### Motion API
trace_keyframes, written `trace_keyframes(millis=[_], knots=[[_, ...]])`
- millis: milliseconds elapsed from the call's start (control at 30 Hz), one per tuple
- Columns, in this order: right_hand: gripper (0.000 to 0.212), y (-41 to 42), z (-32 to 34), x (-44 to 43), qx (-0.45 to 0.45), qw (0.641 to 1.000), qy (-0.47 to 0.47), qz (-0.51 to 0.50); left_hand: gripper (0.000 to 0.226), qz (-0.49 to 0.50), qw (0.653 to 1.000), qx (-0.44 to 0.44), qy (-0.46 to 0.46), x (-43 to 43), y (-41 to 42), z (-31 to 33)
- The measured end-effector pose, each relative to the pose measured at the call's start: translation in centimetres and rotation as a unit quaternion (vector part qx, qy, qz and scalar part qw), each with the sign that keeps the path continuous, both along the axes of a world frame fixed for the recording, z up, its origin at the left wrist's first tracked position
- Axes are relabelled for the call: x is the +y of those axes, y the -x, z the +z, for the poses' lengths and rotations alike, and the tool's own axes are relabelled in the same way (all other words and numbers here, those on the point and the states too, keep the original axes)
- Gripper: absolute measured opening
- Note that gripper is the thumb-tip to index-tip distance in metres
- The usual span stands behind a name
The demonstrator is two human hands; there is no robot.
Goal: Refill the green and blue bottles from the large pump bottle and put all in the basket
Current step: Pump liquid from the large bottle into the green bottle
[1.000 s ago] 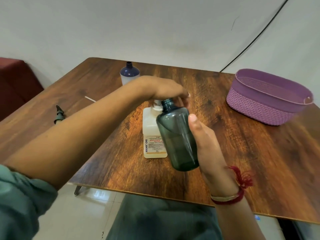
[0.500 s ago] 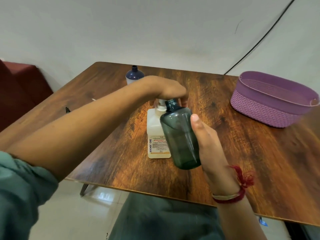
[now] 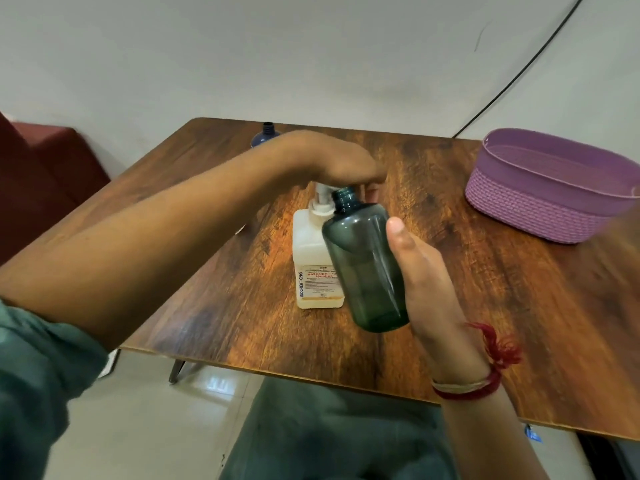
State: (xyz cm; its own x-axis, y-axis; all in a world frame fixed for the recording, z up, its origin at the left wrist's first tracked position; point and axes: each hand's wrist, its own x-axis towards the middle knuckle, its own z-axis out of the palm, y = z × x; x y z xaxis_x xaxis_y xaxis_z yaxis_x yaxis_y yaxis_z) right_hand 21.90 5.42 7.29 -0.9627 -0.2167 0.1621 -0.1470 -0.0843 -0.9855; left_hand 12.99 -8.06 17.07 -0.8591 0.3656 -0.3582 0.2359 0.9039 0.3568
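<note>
Left hand, fingers loosely bent, rests atop the pump bottle; right hand grips the green bottle.

Pump bottle upright mid-worktop, left hand on top of its pump, small bottle tilted just right of it in right hand, second bottle behind near far edge, basket far right.
</note>
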Motion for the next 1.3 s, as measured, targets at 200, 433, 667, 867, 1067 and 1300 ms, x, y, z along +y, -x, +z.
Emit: trace_keyframes(millis=[200,433,667,867,1067,1300], knots=[[0.049,0.0,-0.4,-0.7,0.001,1.0,-0.013,-0.01,0.035,0.002,1.0,0.011,0.01,-0.2,0.3,-0.9],[0.05,0.2,-0.1,-0.3,-0.003,1.0,-0.019,-0.014,0.033,-0.024,0.999,0.008,0.034,-0.5,1.1,-0.6],[0.049,0.1,-0.1,-0.4,-0.008,1.0,-0.013,0.0,0.04,-0.004,1.0,-0.003,0.005,-0.4,0.9,-0.8],[0.05,0.2,0.2,-0.3,-0.006,1.0,-0.007,-0.005,0.035,-0.042,0.998,0.023,0.049,0.0,1.2,-0.9],[0.051,0.1,0.3,-0.1,0.01,1.0,-0.001,0.006,0.036,-0.007,0.998,0.022,-0.053,-0.2,1.3,-1.5],[0.038,-0.3,0.5,-0.7,0.007,1.0,-0.012,-0.018,0.042,0.046,0.971,0.047,-0.228,-1.0,0.2,-0.6]])
